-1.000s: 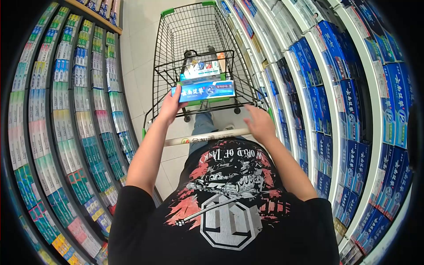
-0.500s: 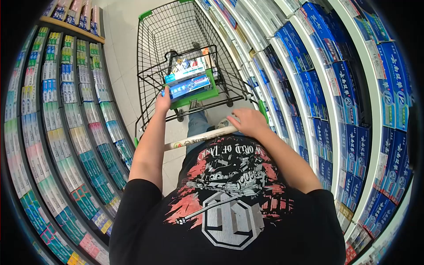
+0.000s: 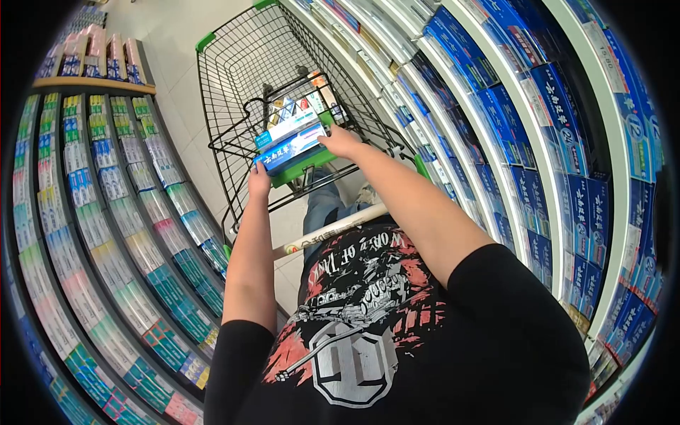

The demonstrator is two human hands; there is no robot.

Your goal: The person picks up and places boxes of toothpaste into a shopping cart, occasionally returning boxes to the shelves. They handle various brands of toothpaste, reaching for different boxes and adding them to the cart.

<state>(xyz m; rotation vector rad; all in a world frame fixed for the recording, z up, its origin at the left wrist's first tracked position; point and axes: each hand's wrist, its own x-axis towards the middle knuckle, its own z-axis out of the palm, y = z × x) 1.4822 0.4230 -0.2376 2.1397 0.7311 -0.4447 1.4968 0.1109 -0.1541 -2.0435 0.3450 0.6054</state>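
Note:
A long blue and white box [image 3: 290, 147] lies over the green-edged seat part of the shopping cart [image 3: 237, 78]. My left hand [image 3: 260, 178] grips its left end, with the thumb on top. At its right end my right hand [image 3: 341, 142] is closed on it. Just beyond it is a white and teal box [image 3: 287, 127], with other packages behind that. The cart's white handle bar [image 3: 333, 230] crosses between my arms and my body, with neither hand on it.
Shelves of toothpaste boxes [image 3: 113, 212] curve along the left. More shelves with blue boxes [image 3: 559, 106] line the right side, close to the cart. Pale floor tiles [image 3: 177, 106] show between the left shelves and the cart.
My right hand has left the handle bar and moved forward to the right end of the blue and white box. That box is now tilted more, and the view has shifted slightly.

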